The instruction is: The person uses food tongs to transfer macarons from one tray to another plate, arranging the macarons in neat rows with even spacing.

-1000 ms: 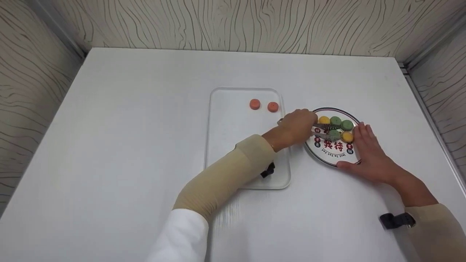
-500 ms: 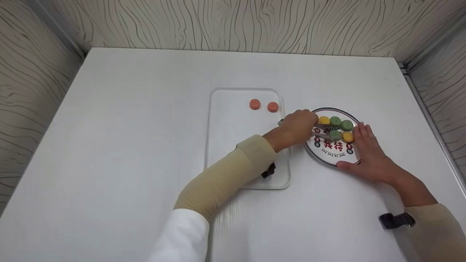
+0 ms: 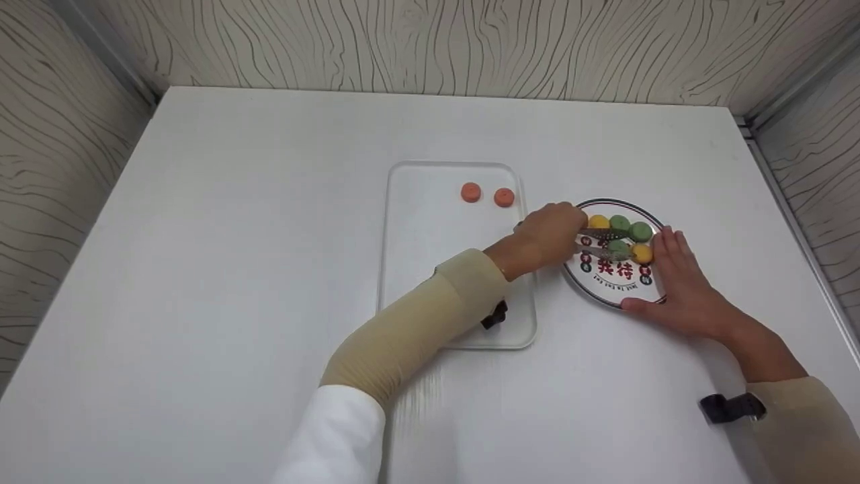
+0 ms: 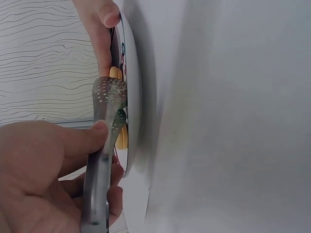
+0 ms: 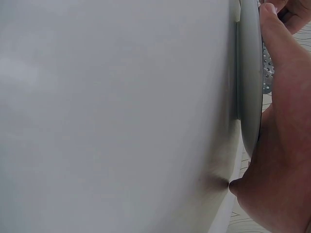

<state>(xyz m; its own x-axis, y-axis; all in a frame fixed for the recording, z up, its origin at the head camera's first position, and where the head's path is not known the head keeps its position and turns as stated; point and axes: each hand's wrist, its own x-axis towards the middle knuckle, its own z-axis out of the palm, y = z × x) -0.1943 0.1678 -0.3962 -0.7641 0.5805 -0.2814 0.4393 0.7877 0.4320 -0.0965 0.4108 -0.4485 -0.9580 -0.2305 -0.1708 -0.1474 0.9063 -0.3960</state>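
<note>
My left hand (image 3: 547, 232) grips metal tongs (image 4: 97, 179) with perforated ends, reaching over the left rim of a round printed plate (image 3: 598, 288). A green macaron (image 3: 618, 247) lies between the tong ends, low over the plate. Around it on the plate are a yellow macaron (image 3: 642, 253) by my right fingers, two green macarons (image 3: 630, 227) at the back and another yellow macaron (image 3: 598, 222), partly covered by the tongs and hand. My right hand (image 3: 689, 296) rests against the plate's right side, fingers straight, thumb on the near rim.
A white rectangular tray (image 3: 430, 228) lies left of the plate, partly under my left forearm. Toward its far right corner sit two orange macarons (image 3: 470, 192). The white table (image 3: 235, 269) meets wood-patterned walls (image 3: 416, 47) at the back and sides.
</note>
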